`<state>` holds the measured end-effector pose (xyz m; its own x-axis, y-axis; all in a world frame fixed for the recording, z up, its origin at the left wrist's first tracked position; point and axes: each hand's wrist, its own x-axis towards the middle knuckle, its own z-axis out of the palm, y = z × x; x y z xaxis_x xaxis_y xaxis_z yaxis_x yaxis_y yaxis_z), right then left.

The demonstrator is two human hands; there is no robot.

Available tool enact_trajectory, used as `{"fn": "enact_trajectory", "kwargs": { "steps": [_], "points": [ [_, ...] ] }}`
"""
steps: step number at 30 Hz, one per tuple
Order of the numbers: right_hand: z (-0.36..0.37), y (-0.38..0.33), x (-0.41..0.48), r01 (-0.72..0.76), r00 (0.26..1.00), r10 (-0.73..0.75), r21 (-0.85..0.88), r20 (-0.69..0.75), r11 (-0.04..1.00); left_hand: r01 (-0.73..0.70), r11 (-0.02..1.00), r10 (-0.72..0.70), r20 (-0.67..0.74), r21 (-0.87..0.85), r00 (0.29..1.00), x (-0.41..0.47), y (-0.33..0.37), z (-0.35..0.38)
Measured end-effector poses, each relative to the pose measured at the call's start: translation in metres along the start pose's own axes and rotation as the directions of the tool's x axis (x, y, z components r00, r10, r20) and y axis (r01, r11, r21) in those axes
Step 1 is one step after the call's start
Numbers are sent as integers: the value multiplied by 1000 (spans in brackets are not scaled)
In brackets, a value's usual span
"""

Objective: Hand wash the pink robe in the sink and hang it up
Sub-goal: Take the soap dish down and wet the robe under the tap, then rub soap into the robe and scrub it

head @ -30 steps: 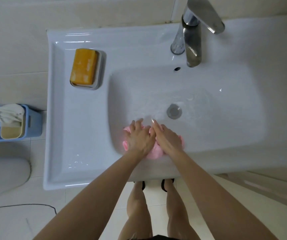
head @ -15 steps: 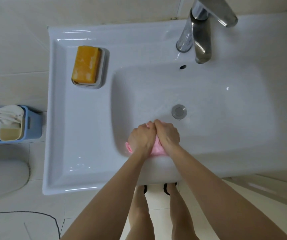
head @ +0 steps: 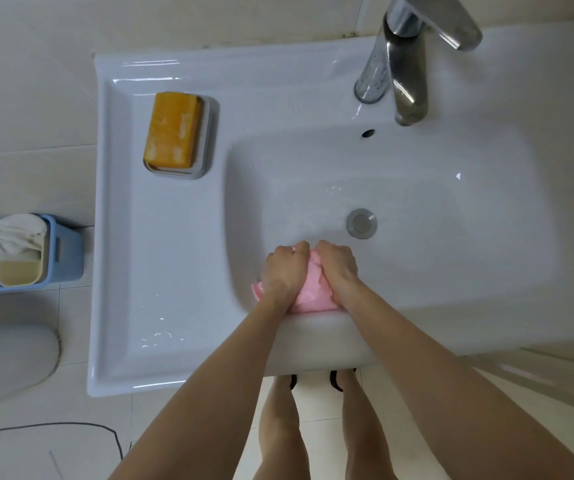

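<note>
The pink robe [head: 311, 292] is bunched into a small wet wad at the near wall of the white sink basin [head: 452, 258]. My left hand [head: 284, 270] grips its left side with curled fingers. My right hand [head: 339, 268] grips its right side the same way, knuckles almost touching the left hand's. Most of the cloth is hidden under both hands; a pink edge shows at the left and between the wrists.
A chrome faucet [head: 408, 74] stands at the back with no water running, and the drain [head: 361, 223] lies just beyond my hands. An orange soap bar [head: 172, 135] sits in a dish on the left ledge. A blue bin [head: 19, 252] stands on the floor, left.
One second ago both hands lay flat with fingers spread on the robe. They have since curled and squeezed the cloth into a tighter wad, close to the near wall.
</note>
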<state>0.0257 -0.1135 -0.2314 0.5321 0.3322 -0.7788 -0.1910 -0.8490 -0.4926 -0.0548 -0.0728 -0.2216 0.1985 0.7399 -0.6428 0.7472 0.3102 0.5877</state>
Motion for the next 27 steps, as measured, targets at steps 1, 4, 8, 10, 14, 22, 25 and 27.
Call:
{"fn": "enact_trajectory", "kwargs": {
  "steps": [1, 4, 8, 10, 14, 22, 25, 27],
  "points": [
    [1, 0, 2, -5, 1000, 5, 51, 12, 999, 12, 999, -12, 15, -30, 1000, 1, 1, -1],
    [-1, -7, -1, -44, 997, 33, 190, 63, 981, 99, 985, -87, 94, -138, 992, 1, 1, -9],
    [-2, -18, -27, -77, 975, -4, 355, 222, 932, 101, 976, -63, 195, -193, 979, -18, 8, -46],
    [5, -36, -37, -127, 934, -37, 426, 357, 896, -28, 982, 63, 188, -185, 980, -35, 10, -78],
    [35, -91, -50, 27, 915, -183, 397, 360, 918, -261, 953, 264, 0, 156, 964, -59, 15, -136],
    [84, -158, -85, 747, 487, -872, -541, 47, 387, -5, 860, 282, -466, 511, 839, -53, -45, -148],
    [101, -186, -65, 545, 823, -568, -284, 2, 789, 19, 916, 175, -442, 401, 880, -55, -43, -148],
    [109, -192, -48, 379, 923, -384, -161, 1, 911, 12, 939, 154, -452, 344, 879, -57, -45, -148]
  ]
}}
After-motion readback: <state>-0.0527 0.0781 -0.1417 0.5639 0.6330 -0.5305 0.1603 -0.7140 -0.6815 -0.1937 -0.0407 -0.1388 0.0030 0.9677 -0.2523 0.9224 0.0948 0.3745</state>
